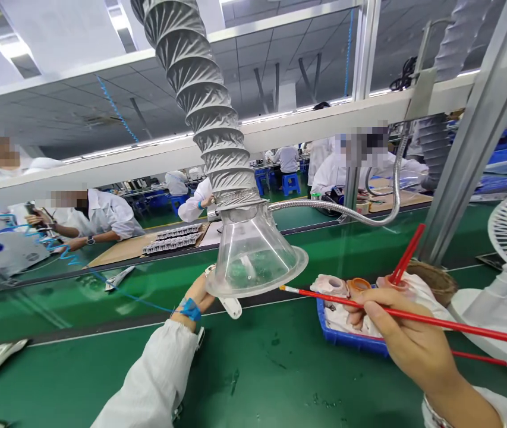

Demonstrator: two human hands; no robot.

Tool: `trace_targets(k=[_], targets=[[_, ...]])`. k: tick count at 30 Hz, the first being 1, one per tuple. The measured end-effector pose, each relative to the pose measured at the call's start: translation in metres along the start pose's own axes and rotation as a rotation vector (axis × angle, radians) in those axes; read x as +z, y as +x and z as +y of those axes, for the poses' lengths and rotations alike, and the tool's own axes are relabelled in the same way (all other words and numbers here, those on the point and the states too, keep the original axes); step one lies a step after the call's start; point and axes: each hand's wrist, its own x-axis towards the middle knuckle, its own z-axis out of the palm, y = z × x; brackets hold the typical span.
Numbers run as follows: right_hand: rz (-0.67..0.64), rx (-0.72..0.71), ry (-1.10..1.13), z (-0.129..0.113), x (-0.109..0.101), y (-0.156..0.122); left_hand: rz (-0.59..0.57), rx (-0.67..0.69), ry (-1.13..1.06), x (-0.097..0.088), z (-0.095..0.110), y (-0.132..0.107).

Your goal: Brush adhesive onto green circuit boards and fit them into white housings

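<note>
Closest to us, our right hand (407, 339) has its grip closed on a red brush (413, 312), whose tip sits just beside the rim of a clear plastic hood (257, 255), above a green desk (280, 368). Our left hand (195, 295) lies partly behind that hood, so we cannot tell whether its grip is open or closed. A careless swing could knock the brush tip against the hood or snag the white cloth (422, 294) in the blue tray (346, 340).
</note>
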Motion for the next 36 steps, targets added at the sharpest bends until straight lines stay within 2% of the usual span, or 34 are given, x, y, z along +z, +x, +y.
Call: trace_targets(k=[3,7,13,20,23,29,33,36], targets=[[-0.07,0.043,0.078,0.002,0.009,-0.005,-0.008,-0.064,0.084,-0.003,-0.019,-0.017],[-0.213,0.122,0.164,0.003,0.021,-0.014,-0.069,-0.175,0.189,0.007,-0.034,-0.046],[-0.38,0.114,0.138,-0.004,0.031,-0.018,-0.172,-0.268,0.277,0.03,-0.039,-0.067],[-0.486,0.102,0.074,-0.01,0.031,-0.015,-0.221,-0.272,0.311,0.034,-0.039,-0.074],[-0.495,0.063,0.031,-0.015,0.027,-0.014,-0.254,-0.247,0.334,0.034,-0.037,-0.078],[-0.417,-0.046,0.027,-0.022,0.02,-0.014,-0.259,-0.198,0.404,0.035,-0.03,-0.088],[-0.398,-0.068,0.016,-0.02,0.018,-0.015,-0.277,-0.191,0.417,0.032,-0.028,-0.09],[-0.387,-0.044,-0.073,-0.015,0.014,-0.014,-0.29,-0.189,0.377,0.031,-0.026,-0.091]])
